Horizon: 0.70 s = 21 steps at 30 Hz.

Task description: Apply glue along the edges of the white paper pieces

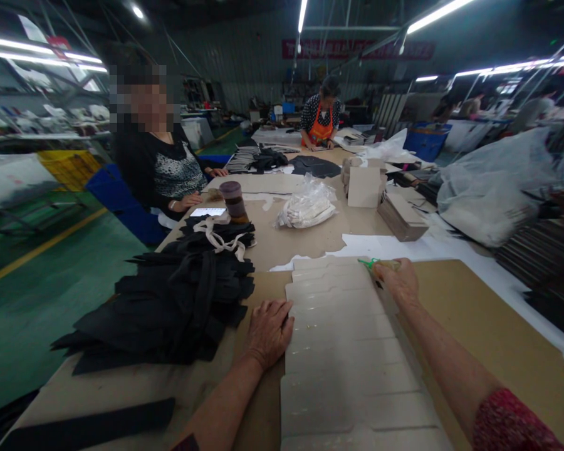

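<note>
A long row of overlapping light beige pieces runs away from me down the middle of the table, with small shiny spots near its left edge. My left hand rests at the left edge of the row, fingers bent and close together, the palm side hidden; whether anything is under it I cannot tell. At the far right corner of the row, my right hand is closed round a yellowish tool with a green tip. The green tip lies over the far end of the pieces.
Black fabric strips are heaped on the left beside a dark cup. Farther off are a plastic bag of pale pieces and stacked beige blocks. Two people are at the table, left and far end.
</note>
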### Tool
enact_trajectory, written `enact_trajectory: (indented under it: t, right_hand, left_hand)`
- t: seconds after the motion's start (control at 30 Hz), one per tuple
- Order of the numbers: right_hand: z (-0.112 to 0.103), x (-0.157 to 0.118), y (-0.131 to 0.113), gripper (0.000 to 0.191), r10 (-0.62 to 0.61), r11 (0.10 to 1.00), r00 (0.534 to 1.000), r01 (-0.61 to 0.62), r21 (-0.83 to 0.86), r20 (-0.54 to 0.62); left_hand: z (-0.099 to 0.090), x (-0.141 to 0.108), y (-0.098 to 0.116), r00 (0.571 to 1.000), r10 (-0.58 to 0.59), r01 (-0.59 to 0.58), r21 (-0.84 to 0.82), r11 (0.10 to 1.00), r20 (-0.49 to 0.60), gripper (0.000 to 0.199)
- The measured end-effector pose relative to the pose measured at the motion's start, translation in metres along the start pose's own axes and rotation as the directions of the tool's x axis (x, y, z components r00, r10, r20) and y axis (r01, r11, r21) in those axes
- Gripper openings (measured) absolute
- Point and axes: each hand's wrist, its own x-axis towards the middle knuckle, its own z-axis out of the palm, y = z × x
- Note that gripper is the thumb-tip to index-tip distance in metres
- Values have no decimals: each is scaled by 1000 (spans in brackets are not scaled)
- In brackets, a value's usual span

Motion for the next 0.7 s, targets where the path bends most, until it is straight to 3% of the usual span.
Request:
enact_trajectory:
  t: [0.7]
  right_hand:
    - [20, -24, -29, 48, -101, 995, 992, 101, -3, 80]
  left_hand:
    - [-5, -1, 4, 1000, -21, 22, -4, 1000, 14, 36]
